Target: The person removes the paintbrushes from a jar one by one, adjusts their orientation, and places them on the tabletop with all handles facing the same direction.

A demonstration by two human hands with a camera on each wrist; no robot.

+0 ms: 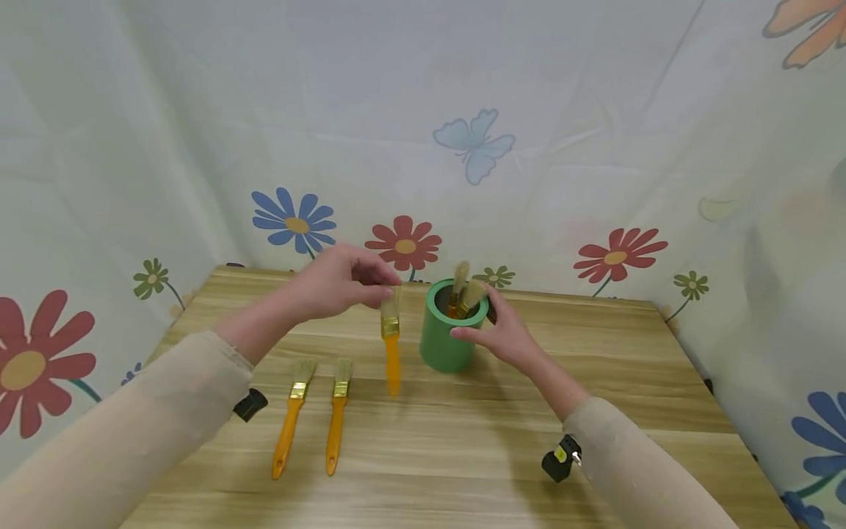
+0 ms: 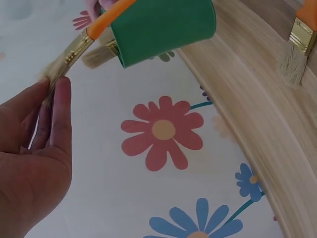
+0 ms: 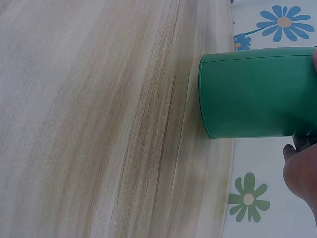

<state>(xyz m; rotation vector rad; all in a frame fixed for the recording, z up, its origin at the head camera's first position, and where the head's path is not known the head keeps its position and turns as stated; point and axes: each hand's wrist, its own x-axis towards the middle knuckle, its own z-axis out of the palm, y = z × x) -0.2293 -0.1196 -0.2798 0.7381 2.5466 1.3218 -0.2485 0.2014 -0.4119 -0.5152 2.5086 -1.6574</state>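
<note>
A pale, creased backdrop [image 1: 370, 95] surrounds the scene — printed with colourful flowers [image 1: 615, 257] and a light-blue butterfly [image 1: 474, 145]. Before it lies a streaky wood-grain tabletop [image 1: 615, 382].

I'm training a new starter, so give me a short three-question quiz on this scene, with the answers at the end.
1. How many brushes lie on the table?
2. By which part does the left hand pinch its brush?
3. True or false: the right hand holds the green container, and the brushes inside it stick out bristles up.

Key: 1. Two. 2. The bristles. 3. True.
</note>
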